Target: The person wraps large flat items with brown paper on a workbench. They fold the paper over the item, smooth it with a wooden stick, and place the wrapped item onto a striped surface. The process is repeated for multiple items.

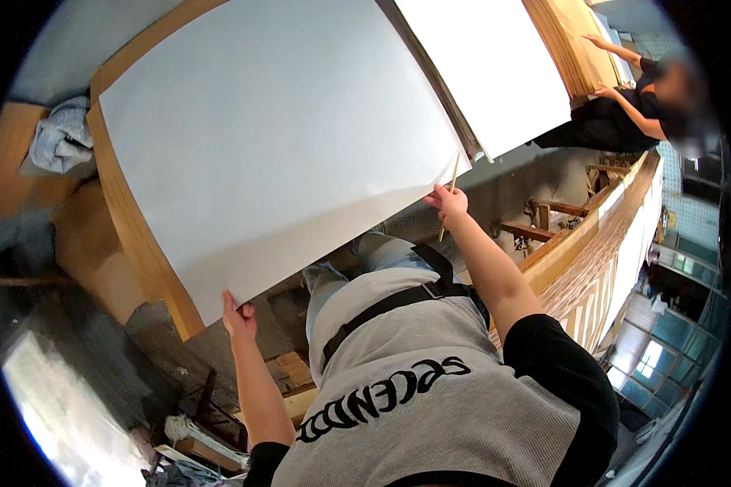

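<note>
A large white sheet (276, 130) lies over a wooden board (126, 219), whose left side shows past it. My left hand (240, 319) is closed at the sheet's near left corner, pinching its edge between thumb and fingers. Close to the near right corner, my right hand (448, 204) is closed too. A thin, light wooden stick (455, 168) runs through its fingers, and the fingertips touch the sheet's edge. The sheet's near edge looks slightly bowed between my hands.
Beyond a dark gap on the right lies another white sheet (491, 69). At the far right, another person (650, 101) reaches over wooden boards (573, 45). A long wood-patterned panel stack (597, 252) stands right. A grey cloth (61, 134) lies far left.
</note>
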{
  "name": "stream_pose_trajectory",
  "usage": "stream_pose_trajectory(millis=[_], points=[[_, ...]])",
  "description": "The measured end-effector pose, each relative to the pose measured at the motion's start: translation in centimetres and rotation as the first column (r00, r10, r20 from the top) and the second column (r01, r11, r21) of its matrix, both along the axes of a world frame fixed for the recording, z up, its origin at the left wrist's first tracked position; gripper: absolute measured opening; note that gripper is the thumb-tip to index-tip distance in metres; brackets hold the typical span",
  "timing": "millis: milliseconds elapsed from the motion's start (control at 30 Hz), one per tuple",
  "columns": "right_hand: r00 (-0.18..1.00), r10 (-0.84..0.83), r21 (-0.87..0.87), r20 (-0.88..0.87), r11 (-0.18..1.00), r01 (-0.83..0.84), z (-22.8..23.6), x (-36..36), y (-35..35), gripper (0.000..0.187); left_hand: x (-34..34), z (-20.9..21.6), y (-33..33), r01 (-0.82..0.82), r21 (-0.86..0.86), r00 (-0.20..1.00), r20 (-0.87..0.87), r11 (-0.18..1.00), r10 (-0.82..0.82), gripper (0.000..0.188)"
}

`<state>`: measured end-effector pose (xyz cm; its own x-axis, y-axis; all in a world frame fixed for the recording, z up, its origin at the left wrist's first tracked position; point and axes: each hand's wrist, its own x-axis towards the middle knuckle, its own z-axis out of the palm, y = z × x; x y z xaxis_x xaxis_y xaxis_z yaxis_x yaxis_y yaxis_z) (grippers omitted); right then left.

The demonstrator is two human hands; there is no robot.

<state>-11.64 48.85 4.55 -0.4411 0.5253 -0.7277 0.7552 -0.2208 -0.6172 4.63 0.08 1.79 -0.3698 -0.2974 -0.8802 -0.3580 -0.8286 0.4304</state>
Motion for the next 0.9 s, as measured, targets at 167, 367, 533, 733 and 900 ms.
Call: stream_pose_trajectory(millis=[167,367,533,733,900], points=[[0.941,0.326,0.026,0.091,0.944,-0.329,1.6,1.4,-2.1,0.028,0.2,1.5,0.3,0.02,0.0,0.999,0.031,1.0,-0.02,0.027],[0.898,0.422,0.022,0.121,0.904,-0.428,-0.7,1.5,-2.6,0.027,0.2,2.0,0.2,0.022,-0.035,0.998,0.052,0.999,-0.02,0.028],[0.932,0.362,-0.065,-0.006,0.93,-0.361,-1.5,2.2,-2.1,0.027,-0.5,3.7,0.9,0.028,-0.077,0.991,0.135,0.997,-0.018,0.027],[0.969,0.242,-0.412,0.051,0.889,-0.201,0.1,1.7,-1.1,0.03,0.5,4.0,0.2,-0.008,-0.097,0.988,0.154,0.995,0.023,0.027],[0.915,0.385,-0.503,0.125,0.819,-0.276,-1.1,1.3,-0.4,0.038,0.7,6.6,0.8,0.046,-0.103,0.98,0.199,0.994,-0.025,0.027]])
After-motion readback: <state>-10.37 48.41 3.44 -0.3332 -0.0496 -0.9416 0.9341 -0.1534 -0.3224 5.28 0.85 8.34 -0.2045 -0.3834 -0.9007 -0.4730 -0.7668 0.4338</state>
